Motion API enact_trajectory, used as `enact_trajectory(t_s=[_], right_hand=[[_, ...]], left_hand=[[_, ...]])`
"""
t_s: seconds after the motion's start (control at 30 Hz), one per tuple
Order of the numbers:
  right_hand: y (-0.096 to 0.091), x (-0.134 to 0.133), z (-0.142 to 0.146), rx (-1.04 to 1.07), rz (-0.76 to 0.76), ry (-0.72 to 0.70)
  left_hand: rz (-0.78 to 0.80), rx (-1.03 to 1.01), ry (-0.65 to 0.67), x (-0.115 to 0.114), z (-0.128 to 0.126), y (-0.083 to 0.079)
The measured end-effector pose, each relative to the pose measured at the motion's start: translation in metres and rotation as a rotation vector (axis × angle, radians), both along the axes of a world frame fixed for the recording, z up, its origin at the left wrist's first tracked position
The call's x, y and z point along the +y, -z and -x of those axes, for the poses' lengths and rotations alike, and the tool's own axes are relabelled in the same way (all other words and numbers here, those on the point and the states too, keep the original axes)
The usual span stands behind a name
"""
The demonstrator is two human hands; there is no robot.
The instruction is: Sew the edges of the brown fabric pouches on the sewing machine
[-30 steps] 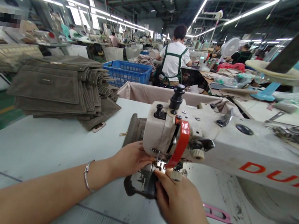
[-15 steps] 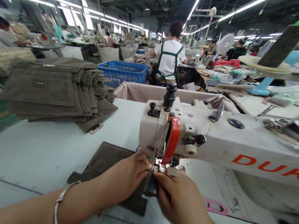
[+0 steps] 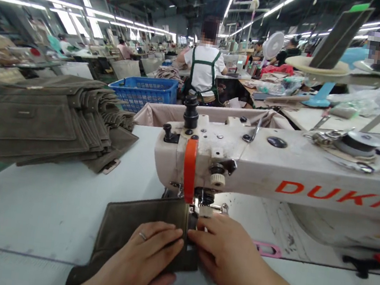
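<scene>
A dark olive fabric piece with stitched edges lies on the sewing machine bed, its right edge under the presser foot. My left hand, wearing a ring, rests on it with fingers stretched out, fingertips close to the seam line. Just right of the needle area, my right hand has its fingers curled, thumb and forefinger pinching the piece's right edge. Above both hands is the white sewing machine with an orange guard in front of its needle bar. The needle tip is hidden.
A tall stack of olive fabric pieces stands on the left of the table. Behind the machine is a cloth-lined bin, with a blue crate beyond it. A pink plastic piece lies right of my hand. A co-worker sits ahead.
My left hand has gone from a pinch beside the presser foot to lying flatter on the fabric, nearer me. The fabric piece has turned slightly. The view has shifted right.
</scene>
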State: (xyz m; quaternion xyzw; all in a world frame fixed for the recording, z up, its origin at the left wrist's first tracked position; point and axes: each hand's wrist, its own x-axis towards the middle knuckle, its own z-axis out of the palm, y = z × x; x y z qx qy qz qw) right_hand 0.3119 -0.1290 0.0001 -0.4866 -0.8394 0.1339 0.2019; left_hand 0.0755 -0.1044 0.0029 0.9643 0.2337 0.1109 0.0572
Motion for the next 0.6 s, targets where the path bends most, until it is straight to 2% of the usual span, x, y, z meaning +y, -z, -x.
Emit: enact_trajectory(t_s=[0.17,0.33,0.6], right_hand=[[-0.0035,-0.0006,0.0,-0.052,-0.004,-0.032],[-0.0055,-0.0026,0.0035,-0.056,0.032,-0.058],[-0.0015,-0.0019,0.0053,-0.015,0.009,-0.037]], left_hand=[[-0.029,-0.122,0.052,0.0015,-0.0017,-0.0018],[-0.016,-0.09,-0.007,-0.0001,0.0017,-0.0038],[-0.019,-0.07,0.067,-0.0007,0.0011,-0.0088]])
